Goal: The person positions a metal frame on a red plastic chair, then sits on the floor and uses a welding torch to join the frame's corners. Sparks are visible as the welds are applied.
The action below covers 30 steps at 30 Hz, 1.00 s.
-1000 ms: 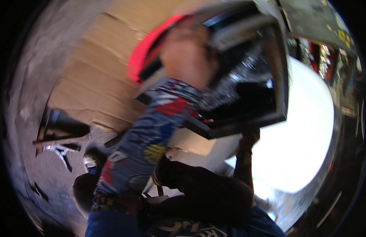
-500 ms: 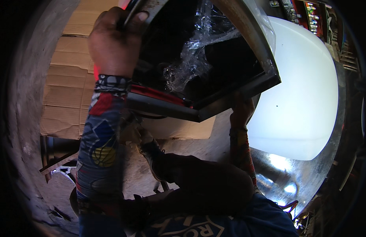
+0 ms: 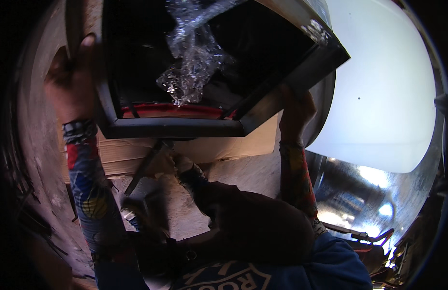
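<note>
An angular dark metal frame (image 3: 175, 128), rusty along its upper right side, is held up between my two hands. My left hand (image 3: 72, 89) is closed round its left side, thumb on the edge. The fingers of my right hand (image 3: 297, 113) are curled under the lower right side, partly hidden by the frame. Inside the frame is a very dark area. Crumpled clear plastic film (image 3: 192, 70) hangs across it, and a red strip (image 3: 180, 110) shows along the bottom.
Flattened brown cardboard (image 3: 229, 147) lies on the floor below the frame. A large smooth white panel (image 3: 376, 87) stands close at the right, over a shiny metal sheet (image 3: 340, 193). My foot (image 3: 184, 165) and bent leg are beneath the frame.
The frame has shifted left and turned so its bottom edge lies nearly level. My left hand has moved left and down with it. The right hand stays on its lower right side.
</note>
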Tool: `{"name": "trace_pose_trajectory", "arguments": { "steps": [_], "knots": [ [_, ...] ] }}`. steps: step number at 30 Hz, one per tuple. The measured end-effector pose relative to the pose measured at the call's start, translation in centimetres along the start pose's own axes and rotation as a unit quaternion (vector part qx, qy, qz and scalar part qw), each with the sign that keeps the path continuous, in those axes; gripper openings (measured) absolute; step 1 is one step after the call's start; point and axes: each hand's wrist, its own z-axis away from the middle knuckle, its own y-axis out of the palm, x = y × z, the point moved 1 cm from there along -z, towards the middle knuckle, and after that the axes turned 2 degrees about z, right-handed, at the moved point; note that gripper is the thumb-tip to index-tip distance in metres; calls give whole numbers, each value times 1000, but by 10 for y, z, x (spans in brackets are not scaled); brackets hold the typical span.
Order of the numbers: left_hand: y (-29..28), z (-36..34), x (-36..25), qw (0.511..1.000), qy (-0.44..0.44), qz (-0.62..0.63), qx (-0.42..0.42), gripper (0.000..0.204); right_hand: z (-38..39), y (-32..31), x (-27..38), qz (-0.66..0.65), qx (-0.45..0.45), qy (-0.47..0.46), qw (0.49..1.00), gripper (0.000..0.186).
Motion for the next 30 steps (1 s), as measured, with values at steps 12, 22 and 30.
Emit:
{"name": "trace_pose_trajectory", "arguments": {
  "steps": [12,22,30],
  "knots": [
    [-13,-19,6,990,84,-103,38,50,0,10,9,-11,-56,37,998,20],
    [-19,-17,2,993,7,-84,82,44,3,9,10,30,-63,59,996,20],
    [-14,-11,3,997,14,-45,58,37,1,7,17,13,-67,69,995,22]
  ]
}}
